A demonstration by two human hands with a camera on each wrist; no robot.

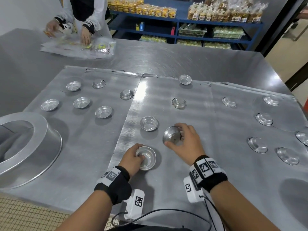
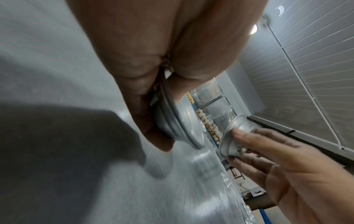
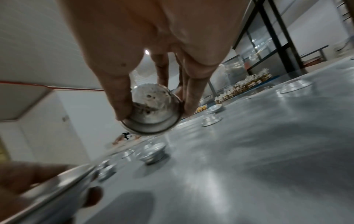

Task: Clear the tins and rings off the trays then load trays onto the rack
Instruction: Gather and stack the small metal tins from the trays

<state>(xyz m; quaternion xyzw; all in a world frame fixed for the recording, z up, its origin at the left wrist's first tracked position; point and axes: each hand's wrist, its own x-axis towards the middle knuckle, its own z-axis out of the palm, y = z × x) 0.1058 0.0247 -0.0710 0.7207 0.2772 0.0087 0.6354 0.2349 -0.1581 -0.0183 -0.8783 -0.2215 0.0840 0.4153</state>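
The left hand [image 1: 131,158] pinched a small round silver metal tin [image 1: 146,157] upright on the middle flat steel tray [image 1: 200,130]. At two o'clock, the right hand [image 1: 185,142] gripped another tin [image 1: 172,135], tilted. Loose tins [image 1: 148,123] dotted the trays; a large aluminium ring [image 1: 25,147] stood at nine o'clock.

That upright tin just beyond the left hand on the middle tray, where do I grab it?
Pinch the upright tin by its flared rim, coming straight down from above. It sits mouth-up and shallow on the middle tray, with sloped walls, so the lip is probably the surest hold.

large ring [image 1: 25,147] cut off at left edge, rightmost tin [image 1: 302,138] cropped — shelf packets [image 1: 225,12] blurred
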